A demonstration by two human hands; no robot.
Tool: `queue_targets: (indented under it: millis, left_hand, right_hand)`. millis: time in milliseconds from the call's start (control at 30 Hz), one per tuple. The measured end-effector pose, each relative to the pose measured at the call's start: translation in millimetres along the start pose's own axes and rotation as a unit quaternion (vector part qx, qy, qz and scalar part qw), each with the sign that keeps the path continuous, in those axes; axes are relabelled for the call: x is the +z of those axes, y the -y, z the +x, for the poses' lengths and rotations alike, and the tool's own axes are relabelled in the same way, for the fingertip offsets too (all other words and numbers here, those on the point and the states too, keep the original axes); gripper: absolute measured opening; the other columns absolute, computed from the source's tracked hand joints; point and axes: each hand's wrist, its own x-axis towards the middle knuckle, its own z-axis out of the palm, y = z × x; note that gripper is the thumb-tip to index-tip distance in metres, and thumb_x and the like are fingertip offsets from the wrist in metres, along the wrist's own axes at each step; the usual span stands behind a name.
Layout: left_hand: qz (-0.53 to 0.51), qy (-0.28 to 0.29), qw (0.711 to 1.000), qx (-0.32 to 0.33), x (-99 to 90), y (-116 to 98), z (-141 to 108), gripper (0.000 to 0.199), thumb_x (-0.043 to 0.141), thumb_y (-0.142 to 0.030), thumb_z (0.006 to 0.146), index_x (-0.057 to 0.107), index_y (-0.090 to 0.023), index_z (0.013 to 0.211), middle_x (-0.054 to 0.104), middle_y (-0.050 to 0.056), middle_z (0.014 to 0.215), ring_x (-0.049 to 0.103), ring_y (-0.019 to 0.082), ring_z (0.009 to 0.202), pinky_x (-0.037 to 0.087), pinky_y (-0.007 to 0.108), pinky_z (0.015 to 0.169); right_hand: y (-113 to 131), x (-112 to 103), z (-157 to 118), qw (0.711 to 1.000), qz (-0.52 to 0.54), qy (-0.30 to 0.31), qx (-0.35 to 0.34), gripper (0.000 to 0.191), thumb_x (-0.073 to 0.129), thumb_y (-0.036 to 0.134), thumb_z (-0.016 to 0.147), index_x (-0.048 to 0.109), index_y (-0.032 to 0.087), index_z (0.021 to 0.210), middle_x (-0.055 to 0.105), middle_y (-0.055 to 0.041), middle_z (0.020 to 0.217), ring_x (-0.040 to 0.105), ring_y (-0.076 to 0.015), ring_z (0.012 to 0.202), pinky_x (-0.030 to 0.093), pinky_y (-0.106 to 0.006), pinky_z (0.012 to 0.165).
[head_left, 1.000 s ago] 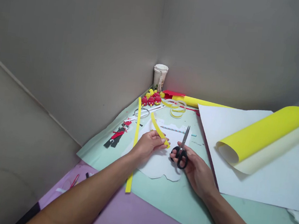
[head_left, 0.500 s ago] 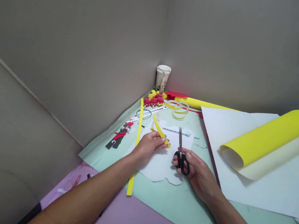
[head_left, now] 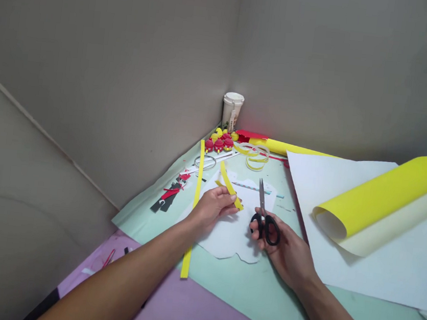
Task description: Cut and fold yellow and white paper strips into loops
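Observation:
Between the thumb and fingers of my left hand (head_left: 216, 207) is a short yellow strip (head_left: 228, 180), its free end pointing up and away. My right hand (head_left: 289, 248) holds black-handled scissors (head_left: 265, 221) with the blades pointing up, apart from the strip. A torn-edged white sheet (head_left: 223, 241) lies under both hands. Left of it a long yellow strip (head_left: 199, 179) runs front to back, partly covered by my left wrist. Behind the hands, a patterned blue pencil (head_left: 252, 188) rests on the sheet.
At the corner stands a lidded cup (head_left: 232, 112), with red and yellow small ornaments (head_left: 219, 145) before it. Curled strips (head_left: 257, 160) lie nearby. Black and red scraps (head_left: 169, 196) are at left. A yellow roll (head_left: 382, 200) rests on large white paper (head_left: 385, 274) at right.
My right hand has shifted slightly to the right with the scissors, which have turned a little. My left hand and its strip have barely moved.

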Motion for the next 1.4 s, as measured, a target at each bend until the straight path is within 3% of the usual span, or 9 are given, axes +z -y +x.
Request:
queue_targets:
  millis: [133,467,667,1400]
  left_hand:
    - [-0.003,0.007,1.0,0.005,0.1,-0.1,-0.4,0.008,0.065,-0.006,0.083,0.059,-0.011,0.085,0.068,0.008,0.088,0.066,0.01,0.075,0.055,0.02,0.073]
    - [-0.004,-0.003,1.0,0.004,-1.1,-1.7,0.0,0.009,0.066,-0.007,0.082,0.06,-0.012,0.086,0.068,0.008,0.088,0.065,0.01,0.073,0.055,0.019,0.069]
    - [-0.003,-0.012,1.0,0.012,-3.3,-0.9,1.7,0.01,0.068,-0.009,0.081,0.059,-0.013,0.082,0.063,0.003,0.077,0.062,0.008,0.064,0.055,0.019,0.066]
    - [-0.041,0.012,0.999,0.006,-4.9,-0.6,3.1,0.012,0.071,-0.013,0.081,0.061,-0.012,0.086,0.064,0.003,0.078,0.064,0.008,0.067,0.056,0.018,0.065]
  right_hand:
    - [-2.0,-2.9,0.2,0.999,-0.042,0.01,0.014,0.04,0.064,0.027,0.083,0.061,0.016,0.122,0.07,-0.0109,0.098,0.063,-0.0164,0.077,0.048,-0.022,0.057]
    - [-1.3,-0.7,-2.6,0.993,-0.118,-0.012,0.019,0.047,0.072,0.043,0.08,0.064,0.02,0.12,0.067,-0.0071,0.095,0.058,-0.0131,0.068,0.039,-0.022,0.052]
    - [-1.6,-1.2,-2.5,0.988,-0.152,-0.008,0.012,0.048,0.07,0.045,0.081,0.063,0.02,0.122,0.067,-0.0069,0.095,0.057,-0.0133,0.07,0.038,-0.024,0.055]
    - [-4.5,-5.2,-3.1,0.978,-0.207,0.037,-0.001,0.053,0.065,0.05,0.083,0.06,0.023,0.128,0.067,-0.0052,0.09,0.052,-0.0151,0.068,0.037,-0.027,0.058]
